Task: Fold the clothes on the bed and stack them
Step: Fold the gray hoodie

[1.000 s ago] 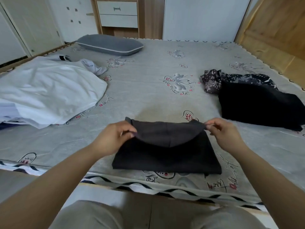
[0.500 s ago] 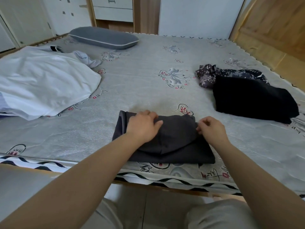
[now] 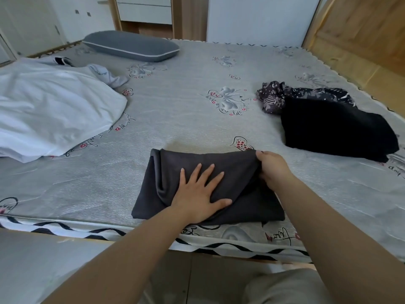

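Two hands on dark grey folded cloth garment | left hand flat, pressing | right hand pinching its far-right corner | risk: corner slips, fold springs open.

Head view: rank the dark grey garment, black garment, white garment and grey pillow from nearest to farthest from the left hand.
1. Dark grey garment, under the left hand.
2. Black garment, to the right.
3. White garment, to the left; close to the black one.
4. Grey pillow, far end of the bed.
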